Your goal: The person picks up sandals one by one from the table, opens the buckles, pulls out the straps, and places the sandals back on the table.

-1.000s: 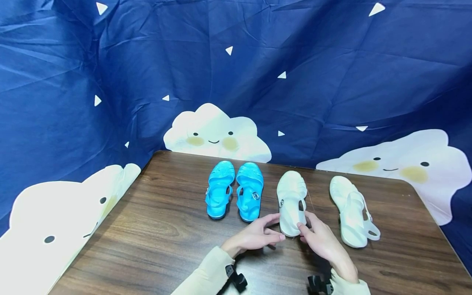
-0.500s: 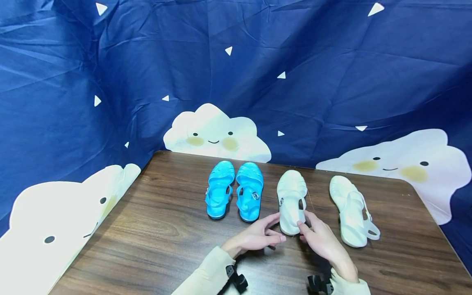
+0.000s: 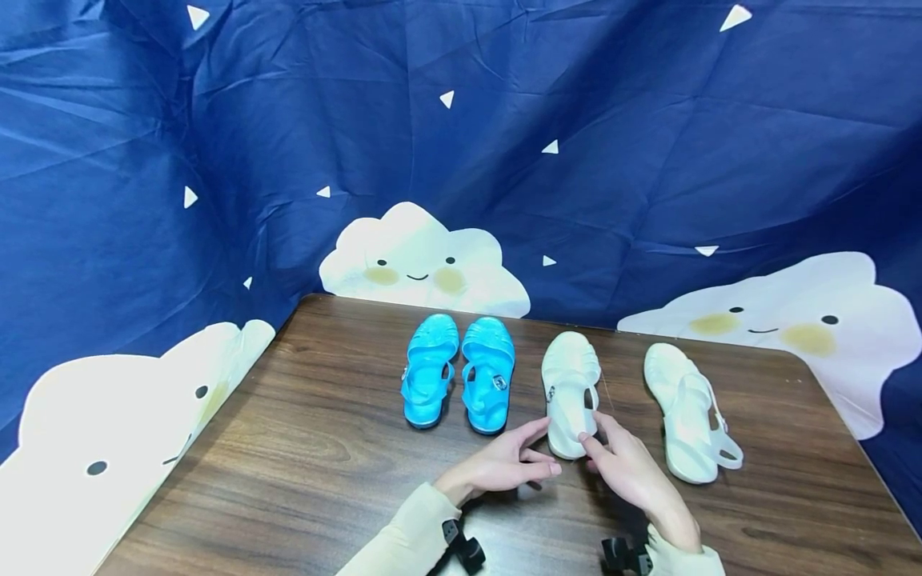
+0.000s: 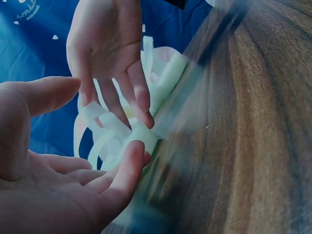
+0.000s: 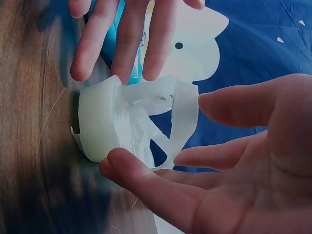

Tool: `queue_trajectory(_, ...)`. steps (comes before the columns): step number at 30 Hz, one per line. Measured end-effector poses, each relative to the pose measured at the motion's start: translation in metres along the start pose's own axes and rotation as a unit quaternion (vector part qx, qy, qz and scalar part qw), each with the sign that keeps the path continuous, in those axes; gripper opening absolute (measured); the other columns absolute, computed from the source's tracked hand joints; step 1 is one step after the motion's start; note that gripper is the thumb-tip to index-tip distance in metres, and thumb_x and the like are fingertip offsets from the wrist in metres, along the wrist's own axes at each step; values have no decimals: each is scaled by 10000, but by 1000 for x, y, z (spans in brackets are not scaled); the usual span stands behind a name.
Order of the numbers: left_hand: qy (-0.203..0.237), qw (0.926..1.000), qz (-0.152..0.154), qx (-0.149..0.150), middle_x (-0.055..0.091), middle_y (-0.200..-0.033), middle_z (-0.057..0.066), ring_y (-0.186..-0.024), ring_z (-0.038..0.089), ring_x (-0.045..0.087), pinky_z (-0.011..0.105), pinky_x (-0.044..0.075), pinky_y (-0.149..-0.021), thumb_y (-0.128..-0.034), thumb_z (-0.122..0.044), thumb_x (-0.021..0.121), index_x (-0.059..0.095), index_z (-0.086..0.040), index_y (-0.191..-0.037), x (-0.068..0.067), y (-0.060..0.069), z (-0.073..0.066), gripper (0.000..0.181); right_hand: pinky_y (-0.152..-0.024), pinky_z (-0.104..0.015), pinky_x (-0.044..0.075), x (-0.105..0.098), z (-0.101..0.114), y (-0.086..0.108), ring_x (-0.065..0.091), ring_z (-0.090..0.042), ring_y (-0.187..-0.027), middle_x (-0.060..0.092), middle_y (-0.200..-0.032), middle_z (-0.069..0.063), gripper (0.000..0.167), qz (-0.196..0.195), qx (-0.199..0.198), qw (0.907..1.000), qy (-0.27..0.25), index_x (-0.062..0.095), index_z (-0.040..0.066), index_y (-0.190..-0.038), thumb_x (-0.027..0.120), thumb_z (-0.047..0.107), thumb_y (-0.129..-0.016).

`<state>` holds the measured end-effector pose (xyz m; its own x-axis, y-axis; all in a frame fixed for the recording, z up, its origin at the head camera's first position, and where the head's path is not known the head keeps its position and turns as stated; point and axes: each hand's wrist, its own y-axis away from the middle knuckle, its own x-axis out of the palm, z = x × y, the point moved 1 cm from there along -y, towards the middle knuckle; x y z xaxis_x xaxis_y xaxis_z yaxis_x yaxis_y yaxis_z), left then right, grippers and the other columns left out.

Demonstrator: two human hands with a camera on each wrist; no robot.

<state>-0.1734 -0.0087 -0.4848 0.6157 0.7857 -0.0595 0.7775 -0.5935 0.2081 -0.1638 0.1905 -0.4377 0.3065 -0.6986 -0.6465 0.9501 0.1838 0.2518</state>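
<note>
Here's the left hand (image 3: 500, 462), fingers relaxed, nothing grasped; the right hand's (image 3: 634, 472), also loose, touch one white sandal (image 3: 571, 400), toe towards the middle of the counter's (image 3: 288, 448) far edge. Its mate (image 3: 687, 420) lies apart, towards the far right corner: that pair looks unfinished! Blue sandals (image 3: 487, 344), near the far edge, sit side by side: seemingly done.

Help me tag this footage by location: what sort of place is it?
Probably a staged indoor recording spot: a cloud-print blue backdrop hangs behind a wood-grain table with blue sandals and white sandals on it.
</note>
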Motion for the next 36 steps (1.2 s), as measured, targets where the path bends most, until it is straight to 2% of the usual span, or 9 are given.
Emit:
queue_trajectory(8, -32, 10000, 42, -20, 279, -1584, 57, -1188, 127, 602, 186, 482, -913, -916, -228, 665, 260, -139, -1521, 2, 1, 0, 734, -848, -441, 537, 0, -1, 0, 716, -229, -889, 308, -1467, -366, 628, 17, 30, 10000, 12, 236, -85, -1467, 467, 283, -1012)
queue_trajectory(16, 25, 10000, 13, -34, 268, -1588, 39, -1250, 163, 558, 200, 498, -911, -915, -216, 666, 251, -140, -1523, 4, 1, 0, 740, -931, -511, 485, -1, -1, 1, 717, -214, -874, 336, -1456, -360, 656, 19, 22, 9999, 144, 230, -99, -1464, 473, 308, -1010)
queue_trajectory(21, 34, 9999, -59, -126, 319, -1563, 2, -1241, 167, 561, 209, 508, -865, -912, -224, 672, 287, -149, -1510, 5, 2, -1, 715, -941, -525, 477, -4, 2, 4, 638, -338, -1103, 386, -1437, -344, 677, -7, -161, 9987, 478, 261, -110, -1450, 469, 361, -1010)
queue_trajectory(24, -41, 9998, -172, -122, 481, -1455, 36, -1106, 162, 641, 227, 521, -815, -908, -231, 674, 347, -155, -1481, 4, 2, -1, 664, -945, -537, 471, -8, 6, 9, 547, -409, -1212, 404, -1433, -318, 652, -154, -365, 9976, 571, 315, -83, -1441, 475, 378, -1008)
queue_trajectory(27, -82, 9991, -419, -83, 611, -1291, 76, -922, 160, 687, 249, 531, -747, -897, -233, 681, 417, -159, -1431, 3, 1, -1, 601, -946, -548, 468, -13, 11, 15, 513, -438, -1234, 417, -1426, -292, 585, -509, -647, 9953, 513, 378, -55, -1421, 492, 342, -1007)
queue_trajectory(29, -108, 9977, -665, -6, 604, -1275, 114, -847, 162, 685, 265, 532, -705, -889, -225, 686, 453, -152, -1398, 3, 1, -1, 565, -943, -545, 475, -18, 13, 20, 505, -434, -1235, 439, -1413, -268, 533, -864, -853, 9918, 404, 418, -41, -1402, 505, 303, -1004)
queue_trajectory(31, -141, 9950, -982, 90, 540, -1330, 116, -842, 128, 672, 258, 522, -682, -881, -217, 690, 482, -138, -1367, 3, 1, -3, 534, -928, -531, 492, -22, 15, 23, 510, -420, -1223, 466, -1392, -250, 487, -1277, -1044, 9858, 321, 455, -35, -1377, 510, 272, -1004)
queue_trajectory(33, -203, 9906, -1333, 242, 465, -1377, 112, -876, 100, 663, 250, 513, -702, -879, -210, 685, 504, -121, -1342, 3, 1, -5, 505, -910, -378, 531, -28, 16, 27, 523, -374, -1202, 500, -1362, -221, 445, -1704, -1177, 9781, 219, 490, -14, -1355, 519, 252, -1000)
queue_trajectory(36, -217, 9815, -1836, 494, 481, -1324, 95, -899, 64, 650, 231, 493, -735, -884, -207, 668, 537, -110, -1302, 2, 2, -10, 449, -834, -121, 483, -36, 14, 32, 537, -140, -1150, 558, -1303, -176, 386, -2372, -1204, 9639, 60, 550, 28, -1312, 544, 239, -988)
